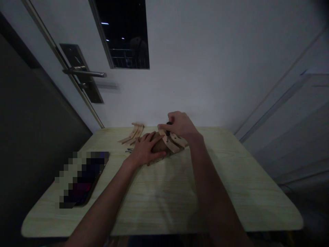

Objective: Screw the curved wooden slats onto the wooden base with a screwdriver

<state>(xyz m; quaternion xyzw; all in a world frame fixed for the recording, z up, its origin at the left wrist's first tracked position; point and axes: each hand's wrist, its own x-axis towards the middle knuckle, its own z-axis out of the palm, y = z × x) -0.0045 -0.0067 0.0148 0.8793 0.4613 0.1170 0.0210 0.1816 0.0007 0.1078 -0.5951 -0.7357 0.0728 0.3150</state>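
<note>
My left hand (145, 150) lies spread over a brown wooden piece (159, 145), holding it against the table between thumb and fingers. Pale, curved wooden strips (172, 146) with small dark holes lie across that piece's right part. Above them, my right hand (181, 125) is closed around a short, dark, upright handle that looks like a screwdriver (168, 128). Its lower end meets a pale strip; the tip is too small to make out. Beside my left hand lie a few thin metal pieces, probably screws (129, 150).
Two more pale curved wooden strips (136, 133) lie at the table's back, left of my hands. A phone (88, 180), partly pixelated, rests on the left of the light wooden table (159, 202). Behind stands a white door with a metal handle (86, 72) and dark window.
</note>
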